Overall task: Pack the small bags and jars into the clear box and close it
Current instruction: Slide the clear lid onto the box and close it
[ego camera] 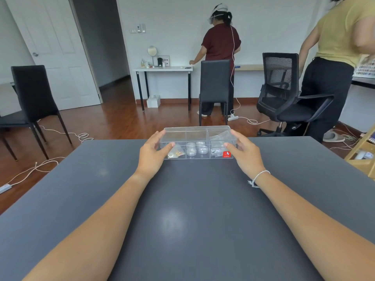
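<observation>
A clear box (203, 157) with a red sticker at its front right corner sits at the far middle of the dark grey table (182, 209). Its left compartment holds a small bag (174, 154) with gold bits. Several small round jars (199, 149) fill the middle one, and another small bag (216, 152) lies in the right one. The clear lid (196, 132) is held just above the box, its far edge raised. My left hand (153, 153) grips the lid's left end and my right hand (244, 153) grips its right end.
Two other persons stand at the far wall (220, 43) and at the right (336, 47). Black chairs (215, 84), an office chair (284, 94) and floor cables (81, 135) lie beyond the table. A wooden shelf (363, 151) stands at the right.
</observation>
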